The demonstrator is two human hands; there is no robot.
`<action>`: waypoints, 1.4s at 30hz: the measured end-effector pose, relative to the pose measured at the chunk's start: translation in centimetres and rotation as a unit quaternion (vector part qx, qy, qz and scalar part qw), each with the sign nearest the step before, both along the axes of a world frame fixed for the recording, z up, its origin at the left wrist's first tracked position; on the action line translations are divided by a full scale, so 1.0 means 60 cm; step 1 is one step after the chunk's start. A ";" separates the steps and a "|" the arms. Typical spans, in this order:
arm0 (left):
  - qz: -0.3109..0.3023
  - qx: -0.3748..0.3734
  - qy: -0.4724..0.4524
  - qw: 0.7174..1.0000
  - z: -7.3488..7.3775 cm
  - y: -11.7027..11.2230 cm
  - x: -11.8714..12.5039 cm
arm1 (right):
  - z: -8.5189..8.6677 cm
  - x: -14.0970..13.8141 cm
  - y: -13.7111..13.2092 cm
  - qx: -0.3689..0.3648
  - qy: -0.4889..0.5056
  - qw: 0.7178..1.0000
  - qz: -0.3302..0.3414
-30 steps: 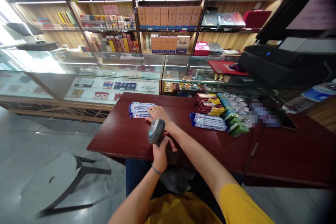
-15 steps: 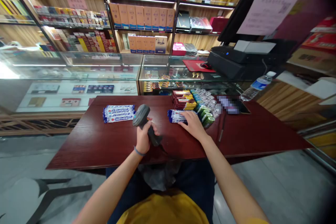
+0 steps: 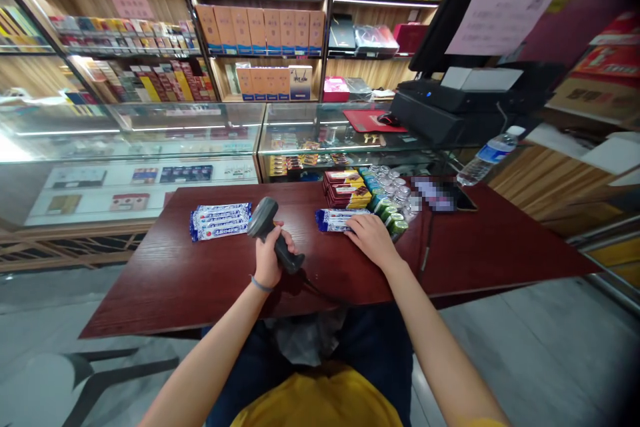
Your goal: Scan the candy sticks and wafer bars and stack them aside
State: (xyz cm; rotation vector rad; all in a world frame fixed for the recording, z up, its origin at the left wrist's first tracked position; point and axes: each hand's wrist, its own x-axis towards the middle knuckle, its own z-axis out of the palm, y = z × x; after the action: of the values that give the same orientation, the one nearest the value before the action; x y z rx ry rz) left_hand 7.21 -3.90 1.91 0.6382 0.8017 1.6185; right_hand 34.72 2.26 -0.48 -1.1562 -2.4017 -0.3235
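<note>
My left hand (image 3: 270, 258) is wrapped round the grip of a dark grey barcode scanner (image 3: 274, 235), held above the table with its head tilted up to the left. A row of blue-and-white snack packets (image 3: 221, 221) lies flat to the left of the scanner. Over the right end of a second group of blue-and-white snack packets (image 3: 333, 221) lies my right hand (image 3: 373, 240). Its fingers are bent and close together on a packet there; the hand covers part of this group.
Behind my right hand stand stacked red-and-yellow boxes (image 3: 346, 197) and rows of cans (image 3: 395, 221). A water bottle (image 3: 493, 155) and a partly blurred flat item (image 3: 445, 195) are further right. A cable (image 3: 320, 290) trails from the scanner. Beyond the table (image 3: 165, 280) stands a glass display counter (image 3: 200, 130).
My right hand's fingers have drawn closer together on the packets. The scanner has tilted slightly in my left hand. The whole view has shifted a little.
</note>
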 end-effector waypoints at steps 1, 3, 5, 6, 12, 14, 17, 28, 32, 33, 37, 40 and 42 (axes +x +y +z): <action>-0.001 0.002 0.000 1.000 0.001 -0.001 0.000 | -0.001 -0.001 0.000 0.005 0.002 1.000 0.000; -0.003 0.003 0.000 1.000 0.002 -0.003 -0.001 | -0.002 -0.003 0.000 0.017 0.015 1.000 -0.001; -0.002 0.006 0.000 1.000 0.003 -0.005 -0.001 | -0.002 -0.006 0.000 0.028 0.038 0.999 -0.004; -0.001 0.009 0.001 1.000 0.004 -0.005 -0.001 | 0.000 -0.007 0.000 0.033 0.053 0.998 -0.005; 0.007 0.016 0.006 1.000 0.006 -0.007 0.000 | 0.034 -0.038 0.010 0.057 0.196 0.979 0.001; 0.011 0.023 0.006 1.000 0.006 -0.006 -0.001 | 0.050 -0.066 0.022 0.061 0.266 0.962 0.004; 0.016 0.028 0.004 0.999 0.004 -0.005 -0.002 | 0.071 -0.127 0.048 0.055 0.381 0.923 0.000; 0.003 0.027 0.011 1.000 0.000 -0.008 -0.004 | 0.112 -0.234 0.103 -0.469 0.771 0.415 0.118; -0.029 0.028 0.032 0.999 0.000 -0.011 -0.004 | 0.102 -0.230 0.119 -0.504 0.739 0.433 0.106; -0.042 0.023 0.040 0.998 0.000 -0.012 -0.004 | 0.100 -0.229 0.122 -0.512 0.732 0.439 0.103; -0.097 0.000 0.070 0.993 -0.003 -0.014 -0.004 | 0.094 -0.225 0.131 -0.532 0.701 0.465 0.095; -0.106 0.002 0.075 0.992 -0.003 -0.013 -0.003 | 0.095 -0.223 0.139 -0.540 0.684 0.481 0.092; -0.107 0.001 0.073 0.992 -0.002 -0.013 -0.002 | 0.097 -0.223 0.146 -0.545 0.675 0.489 0.093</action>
State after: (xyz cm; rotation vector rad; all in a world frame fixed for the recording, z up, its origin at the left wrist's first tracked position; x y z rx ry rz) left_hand 7.06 -4.67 1.77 0.8243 0.8085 1.3900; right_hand 21.31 11.04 5.36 -0.7955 -0.9181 1.7588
